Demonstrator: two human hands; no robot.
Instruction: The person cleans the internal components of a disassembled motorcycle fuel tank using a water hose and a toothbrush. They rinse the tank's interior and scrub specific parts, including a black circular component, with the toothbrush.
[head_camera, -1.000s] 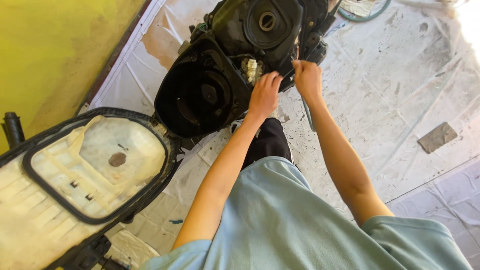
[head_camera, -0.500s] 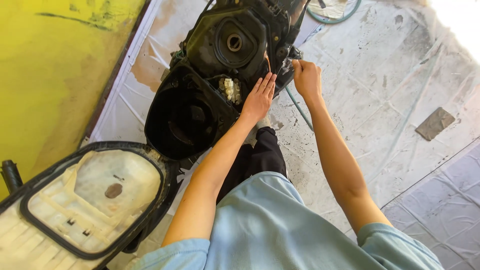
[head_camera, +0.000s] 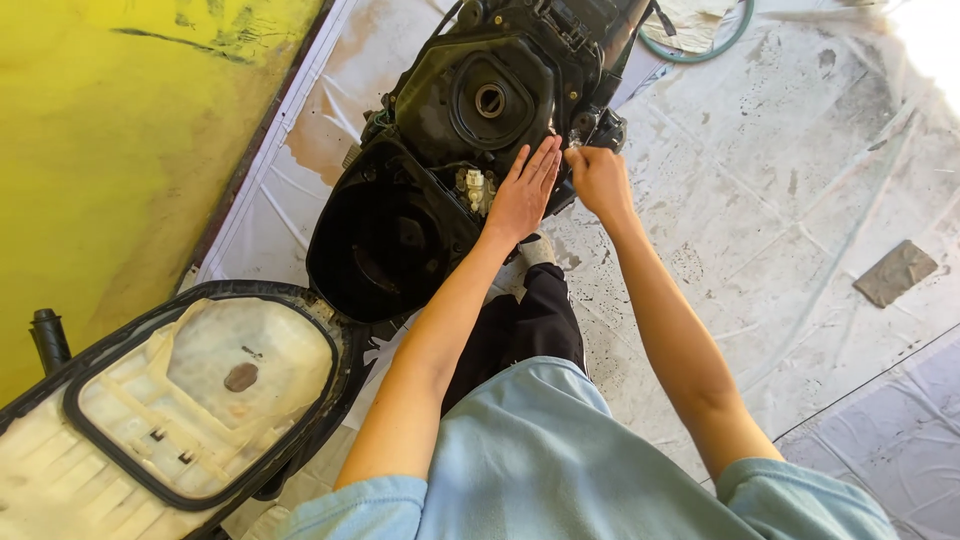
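A black plastic scooter body (head_camera: 470, 130), stripped of its seat, lies on a stained white floor sheet (head_camera: 780, 200) in the upper middle of the view. Its top shows a round filler opening (head_camera: 489, 100) in a raised tank cover, and nearer the person a deep, empty black storage tub (head_camera: 385, 240). Between the tub and the tank cover sits a small pale connector block (head_camera: 473, 187).

The left hand (head_camera: 525, 190) rests flat on the scooter body just right of the connector block, fingers straight and together, holding nothing. The right hand (head_camera: 597, 180) is just beside it, at the scooter body's right edge, curled into a closed fist; whether it grips anything cannot be told. Both bare forearms reach up from light blue sleeves (head_camera: 560, 470), with a black trouser leg (head_camera: 525, 320) between them.

Below and left of the scooter body lies an upturned seat (head_camera: 180, 400), its cream underside ringed by a black rubber seal. Left of the scooter body runs a yellow wall (head_camera: 120, 140). Beyond the scooter body, at the top edge, a loop of green hose (head_camera: 700, 45) shows. Well to the right of it, a flat grey scrap (head_camera: 895, 272) lies on the sheet.
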